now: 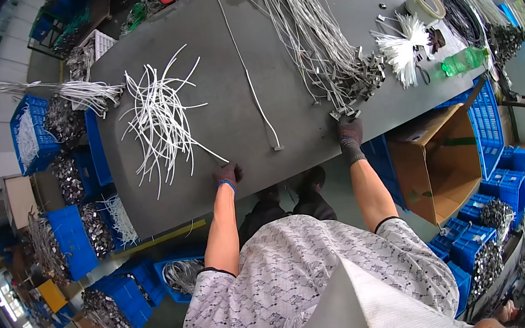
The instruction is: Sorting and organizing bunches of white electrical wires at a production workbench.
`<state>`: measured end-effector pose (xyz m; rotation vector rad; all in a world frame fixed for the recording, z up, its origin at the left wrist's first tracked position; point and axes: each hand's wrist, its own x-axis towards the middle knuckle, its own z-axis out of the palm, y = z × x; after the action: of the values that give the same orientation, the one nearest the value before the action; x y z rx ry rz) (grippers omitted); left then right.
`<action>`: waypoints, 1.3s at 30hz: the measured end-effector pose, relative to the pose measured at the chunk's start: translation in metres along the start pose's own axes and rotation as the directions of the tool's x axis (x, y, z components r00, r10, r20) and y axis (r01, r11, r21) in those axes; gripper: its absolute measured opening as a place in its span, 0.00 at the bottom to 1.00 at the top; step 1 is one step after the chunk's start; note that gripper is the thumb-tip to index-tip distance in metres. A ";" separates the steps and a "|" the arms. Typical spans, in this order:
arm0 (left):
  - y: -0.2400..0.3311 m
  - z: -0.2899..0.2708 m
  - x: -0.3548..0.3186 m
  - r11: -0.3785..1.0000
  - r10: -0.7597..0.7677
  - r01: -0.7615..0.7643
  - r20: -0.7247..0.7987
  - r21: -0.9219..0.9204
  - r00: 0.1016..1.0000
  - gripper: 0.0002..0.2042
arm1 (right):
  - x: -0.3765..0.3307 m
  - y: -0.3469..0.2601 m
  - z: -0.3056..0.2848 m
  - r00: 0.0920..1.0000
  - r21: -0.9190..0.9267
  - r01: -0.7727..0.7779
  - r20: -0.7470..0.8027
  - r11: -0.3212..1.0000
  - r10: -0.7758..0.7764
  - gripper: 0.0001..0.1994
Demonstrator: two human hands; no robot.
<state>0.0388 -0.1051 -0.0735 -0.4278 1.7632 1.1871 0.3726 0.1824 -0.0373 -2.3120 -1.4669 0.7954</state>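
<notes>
My left hand (229,174), in a dark glove, is closed on the end of a white sleeve tube (207,150) at the near edge of the table. That tube runs out of a loose pile of white tubes (159,121) on the left. My right hand (350,130), gloved as well, has its fingers closed at small metal connectors (344,113) on cable ends. Beyond them a long bundle of grey-white cables (305,17) ends in a heap of connectors (364,76). Between my hands, a single cable (249,78) lies with its connector end toward me.
The dark grey table (214,201) spans the view. On its right are white cable ties (404,47), a tape roll (425,5), a green bottle (465,61) and coiled black cable (454,3). A cardboard box (434,167) stands below; blue crates (72,241) line both sides.
</notes>
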 end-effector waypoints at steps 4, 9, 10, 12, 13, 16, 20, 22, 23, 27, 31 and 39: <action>0.004 0.009 -0.003 0.992 -0.063 0.080 0.158 -0.102 0.985 0.03 | -0.007 0.010 -0.015 0.970 -0.225 0.146 0.222 0.963 -0.095 0.19; 0.009 0.002 0.000 0.978 -0.180 0.202 0.307 -0.042 0.935 0.07 | -0.067 0.028 -0.050 0.831 0.646 -0.200 0.510 0.736 -0.222 0.12; 0.010 0.002 0.000 0.955 -0.199 0.264 0.371 -0.134 0.907 0.06 | -0.076 0.039 -0.059 0.824 0.643 -0.196 0.517 0.740 -0.230 0.12; 0.016 0.014 -0.012 0.919 -0.206 0.326 0.437 -0.221 0.876 0.05 | -0.075 0.089 -0.067 0.858 0.415 0.034 0.454 0.909 -0.240 0.11; 0.022 0.030 -0.027 0.908 -0.128 0.284 0.441 -0.308 0.888 0.05 | -0.065 0.125 -0.066 0.858 0.414 0.038 0.453 0.910 -0.241 0.11; 0.025 0.098 -0.073 0.934 -0.018 0.209 0.546 -0.290 0.837 0.05 | -0.024 0.218 -0.049 0.838 -0.052 0.469 0.342 0.882 -0.426 0.12; -0.025 0.213 -0.154 0.997 -0.038 0.075 0.679 -0.025 0.733 0.09 | -0.010 0.158 -0.044 0.618 0.112 0.769 0.122 0.629 -0.777 0.11; -0.071 0.256 -0.140 0.965 0.124 -0.236 0.590 0.117 0.798 0.10 | -0.043 0.078 -0.078 0.791 0.471 0.063 0.514 0.880 -0.332 0.11; -0.096 0.284 -0.123 0.839 0.294 -0.482 0.535 0.251 0.792 0.11 | -0.042 0.068 -0.088 0.796 0.473 0.065 0.507 0.879 -0.332 0.11; -0.123 0.351 -0.110 0.959 0.167 -0.265 0.560 0.098 0.811 0.14 | -0.033 0.052 -0.136 0.790 0.378 0.045 0.553 0.925 -0.265 0.15; -0.132 0.402 -0.108 0.981 0.193 -0.143 0.597 -0.130 0.779 0.16 | -0.014 0.079 -0.145 0.761 0.345 0.144 0.561 0.927 -0.326 0.16; -0.081 0.383 0.002 0.460 0.829 -0.838 0.198 0.294 0.524 0.11 | -0.064 0.291 -0.233 0.649 -0.228 0.754 0.404 0.616 -0.644 0.12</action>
<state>0.2875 0.1856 -0.1548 0.8144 2.1754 1.4351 0.7034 0.0081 0.0200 -1.5602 -2.6257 0.6390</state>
